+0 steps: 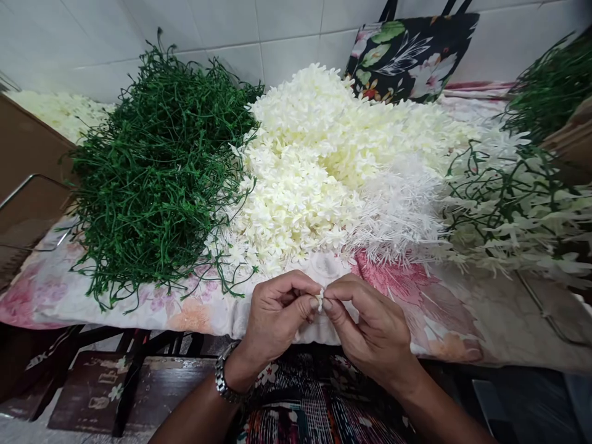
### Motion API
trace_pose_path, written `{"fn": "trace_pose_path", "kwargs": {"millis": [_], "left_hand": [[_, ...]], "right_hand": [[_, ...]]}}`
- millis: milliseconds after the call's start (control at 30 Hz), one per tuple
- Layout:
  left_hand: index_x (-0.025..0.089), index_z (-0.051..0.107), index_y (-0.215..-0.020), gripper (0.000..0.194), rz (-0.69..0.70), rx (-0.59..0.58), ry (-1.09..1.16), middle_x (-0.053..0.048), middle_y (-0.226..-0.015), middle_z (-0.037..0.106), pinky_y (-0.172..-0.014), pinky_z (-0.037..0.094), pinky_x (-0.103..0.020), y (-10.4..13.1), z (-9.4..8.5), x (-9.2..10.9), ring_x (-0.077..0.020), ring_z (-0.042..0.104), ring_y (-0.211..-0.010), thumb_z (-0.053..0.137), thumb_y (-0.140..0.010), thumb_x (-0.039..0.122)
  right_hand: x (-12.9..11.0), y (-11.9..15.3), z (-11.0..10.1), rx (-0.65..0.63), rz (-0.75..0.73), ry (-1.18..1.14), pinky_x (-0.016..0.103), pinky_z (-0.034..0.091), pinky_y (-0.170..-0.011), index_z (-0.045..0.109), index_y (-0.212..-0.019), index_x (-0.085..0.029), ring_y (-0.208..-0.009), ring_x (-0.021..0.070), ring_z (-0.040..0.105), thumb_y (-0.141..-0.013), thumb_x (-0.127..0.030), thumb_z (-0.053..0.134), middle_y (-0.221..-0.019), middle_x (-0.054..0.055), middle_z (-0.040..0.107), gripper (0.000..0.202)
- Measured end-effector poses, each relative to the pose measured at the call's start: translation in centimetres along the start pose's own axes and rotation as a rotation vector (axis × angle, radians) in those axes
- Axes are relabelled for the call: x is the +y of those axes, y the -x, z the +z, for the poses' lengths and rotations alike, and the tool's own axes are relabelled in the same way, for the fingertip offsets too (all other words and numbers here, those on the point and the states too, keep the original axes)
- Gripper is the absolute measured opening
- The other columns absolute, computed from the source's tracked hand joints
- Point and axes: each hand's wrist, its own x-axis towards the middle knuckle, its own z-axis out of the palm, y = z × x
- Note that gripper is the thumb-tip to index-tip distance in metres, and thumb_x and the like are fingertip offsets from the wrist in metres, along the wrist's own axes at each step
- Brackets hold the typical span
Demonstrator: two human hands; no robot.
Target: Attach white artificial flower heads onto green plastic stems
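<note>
Near the front edge of the cloth-covered table, my left hand [280, 314] and my right hand [370, 324] meet at the fingertips. Both pinch one small white piece [320, 300] between thumb and forefinger; its exact shape is mostly hidden. Beyond the hands lies a big heap of creamy white artificial flowers [296, 203]. Thin white plastic sprigs [400, 213] are piled at its right side. To the left rises a tall tangle of green plastic stems [157, 172].
Flowers on green stems [513, 203] lie at the right. A black floral bag [411, 58] leans by the tiled wall. A cardboard box [34, 160] with a metal wire stands at the far left. The floral cloth [203, 311] covers the table.
</note>
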Motion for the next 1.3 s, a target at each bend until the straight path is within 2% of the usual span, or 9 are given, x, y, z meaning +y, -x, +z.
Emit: {"fn": "trace_pose_path", "kwargs": {"millis": [200,367,533,600,700,833,933,1100,1300], "left_hand": [[0.015,0.064,-0.066,0.012,-0.032,0.001,-0.059,0.001,-0.057,0.055,-0.044,0.039,-0.02,0.4,0.9,0.6,-0.0076,0.047,-0.046,0.069,-0.069,0.025],[0.018,0.058,-0.07,0.005,0.062,-0.003,-0.239,0.002,-0.057,0.054,-0.046,0.041,-0.02,1.1,0.7,0.6,-0.0089,0.049,-0.049,0.057,-0.075,0.017],[0.017,0.058,-0.077,0.014,0.496,0.224,-1.072,-0.004,-0.069,0.06,-0.061,0.044,-0.03,1.9,-3.0,1.3,-0.0163,0.053,-0.067,0.047,-0.08,0.008],[0.016,0.058,-0.073,0.016,0.49,0.356,-1.413,-0.005,-0.069,0.059,-0.066,0.041,-0.034,2.0,-4.6,1.6,-0.0192,0.051,-0.07,0.048,-0.08,0.007],[0.016,0.057,-0.067,0.017,0.425,0.359,-1.674,-0.006,-0.067,0.056,-0.066,0.039,-0.035,2.0,-5.8,1.6,-0.0208,0.05,-0.069,0.049,-0.078,0.006],[0.017,0.058,-0.066,0.021,0.467,0.38,-1.533,-0.003,-0.067,0.055,-0.067,0.039,-0.033,2.1,-6.0,1.6,-0.018,0.049,-0.069,0.048,-0.079,0.005],[0.017,0.062,-0.073,0.015,0.535,0.405,-1.207,-0.002,-0.071,0.058,-0.064,0.042,-0.03,2.5,-6.5,2.0,-0.0159,0.052,-0.07,0.052,-0.079,0.007],[0.019,0.066,-0.074,0.007,0.473,0.412,-0.632,-0.002,-0.071,0.06,-0.06,0.045,-0.026,2.9,-6.9,3.0,-0.0148,0.055,-0.07,0.062,-0.077,0.014],[0.02,0.066,-0.079,0.013,0.643,0.424,-0.633,-0.002,-0.074,0.062,-0.066,0.047,-0.028,2.4,-5.2,4.2,-0.0158,0.056,-0.077,0.062,-0.076,0.008]], "right_hand": [[0.7,0.8,-0.3,0.003,0.071,0.035,0.023,0.049,-0.06,0.055,-0.099,-0.02,-0.068,0.0129,0.059,-0.082,-0.013,0.054,-0.078,0.002,0.06,0.018],[0.6,0.8,-0.6,-0.08,0.05,0.0,0.023,0.047,-0.055,0.058,-0.086,-0.021,-0.063,0.0132,0.059,-0.084,-0.015,0.054,-0.07,0.001,0.06,0.008],[0.8,1.2,-0.8,-0.033,0.036,0.109,0.024,0.046,-0.055,0.056,-0.083,-0.021,-0.061,0.0131,0.058,-0.082,-0.015,0.055,-0.069,0.001,0.059,0.007],[1.0,1.3,-0.8,-0.023,0.042,0.131,0.024,0.045,-0.055,0.055,-0.082,-0.021,-0.06,0.0127,0.057,-0.082,-0.014,0.055,-0.068,0.0,0.058,0.007],[1.1,1.3,-0.7,-0.023,0.024,0.142,0.025,0.045,-0.054,0.055,-0.081,-0.021,-0.059,0.0127,0.057,-0.082,-0.014,0.055,-0.068,0.0,0.058,0.007],[1.1,1.2,-0.5,-0.031,0.018,0.137,0.025,0.044,-0.052,0.056,-0.083,-0.021,-0.06,0.013,0.057,-0.082,-0.014,0.056,-0.068,0.0,0.059,0.007],[1.1,1.2,-0.5,-0.04,0.007,0.144,0.025,0.043,-0.051,0.056,-0.083,-0.021,-0.059,0.0127,0.057,-0.082,-0.014,0.056,-0.068,0.0,0.059,0.007],[1.2,1.2,-0.4,-0.066,-0.012,0.125,0.024,0.044,-0.053,0.056,-0.083,-0.021,-0.06,0.0123,0.057,-0.082,-0.013,0.056,-0.068,0.0,0.059,0.008],[0.9,0.9,-0.4,-0.075,-0.008,0.118,0.024,0.044,-0.054,0.055,-0.082,-0.02,-0.059,0.0118,0.057,-0.083,-0.015,0.055,-0.067,0.0,0.058,0.006]]}}
